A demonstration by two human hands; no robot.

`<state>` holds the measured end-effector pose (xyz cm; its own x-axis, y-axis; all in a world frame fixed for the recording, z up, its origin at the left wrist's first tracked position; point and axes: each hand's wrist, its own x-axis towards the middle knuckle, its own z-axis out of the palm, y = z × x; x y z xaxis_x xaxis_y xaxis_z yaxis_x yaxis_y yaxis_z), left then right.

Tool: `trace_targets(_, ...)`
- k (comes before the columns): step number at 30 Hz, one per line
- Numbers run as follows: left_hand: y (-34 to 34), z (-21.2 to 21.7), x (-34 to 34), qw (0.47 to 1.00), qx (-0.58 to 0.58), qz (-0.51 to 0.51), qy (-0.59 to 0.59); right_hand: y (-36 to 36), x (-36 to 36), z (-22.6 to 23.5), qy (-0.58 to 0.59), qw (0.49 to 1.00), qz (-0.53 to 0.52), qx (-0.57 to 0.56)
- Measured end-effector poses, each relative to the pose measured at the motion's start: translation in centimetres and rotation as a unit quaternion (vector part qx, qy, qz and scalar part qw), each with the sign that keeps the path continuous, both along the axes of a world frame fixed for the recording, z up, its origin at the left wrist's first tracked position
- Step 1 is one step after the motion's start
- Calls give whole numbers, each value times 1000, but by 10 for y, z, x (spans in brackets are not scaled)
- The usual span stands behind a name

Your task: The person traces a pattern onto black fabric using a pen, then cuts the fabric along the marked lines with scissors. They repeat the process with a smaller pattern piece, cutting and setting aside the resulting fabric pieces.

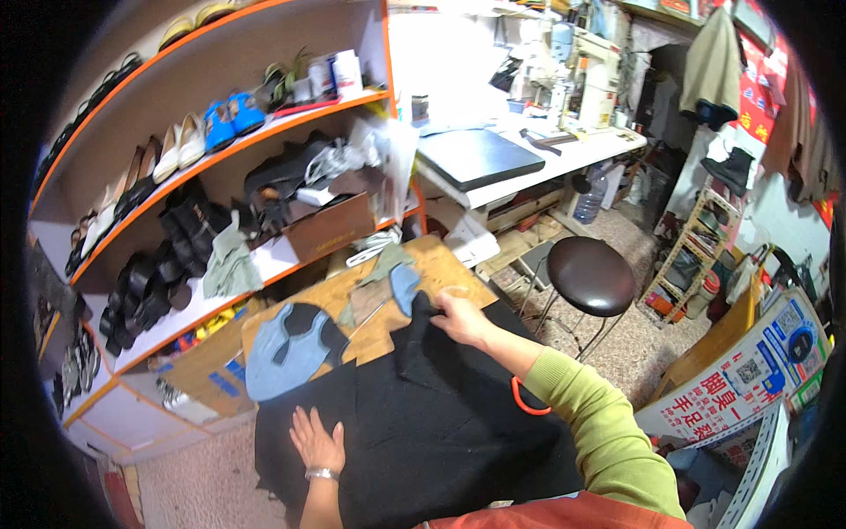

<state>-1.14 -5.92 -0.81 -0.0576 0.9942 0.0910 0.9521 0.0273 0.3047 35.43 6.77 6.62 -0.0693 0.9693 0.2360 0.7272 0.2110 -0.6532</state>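
A large sheet of black cloth (414,423) covers the near part of the wooden work board and has uneven cut edges. My left hand (317,441) lies flat on its left side, fingers spread. At its far edge my right hand (458,319) pinches a raised, folded corner of the cloth. Under my right forearm an orange loop handle (529,398) shows; the rest of that tool is hidden. Blue-grey and black cut pieces (289,351) lie beyond my left hand. Left of my right hand is a smaller blue piece (405,289), beside grey-green scraps (374,286).
Orange-edged shelves (264,132) with shoes, boots and bags rise at the left. Behind the board stands a white table (511,185) bearing a black flat panel (480,159) and a sewing machine (586,79). To the right are a round brown stool (590,275) and a printed sign board (740,370).
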Motion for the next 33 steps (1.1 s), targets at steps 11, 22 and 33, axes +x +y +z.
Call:
trace_targets(11, 5, 0, 9, 1000, 5, -5, 19, 72, -12, -28, 217, 967, -129, -41)
trace_targets(22, 5, -3, 7, 999, -6, 13, 40, 21, 70, -27, -18, 995, -81, -63)
trace_targets(33, 1, 0, 6, 999, -3, 2, 44, 31, 163, -45, -45, 981, -186, -33)
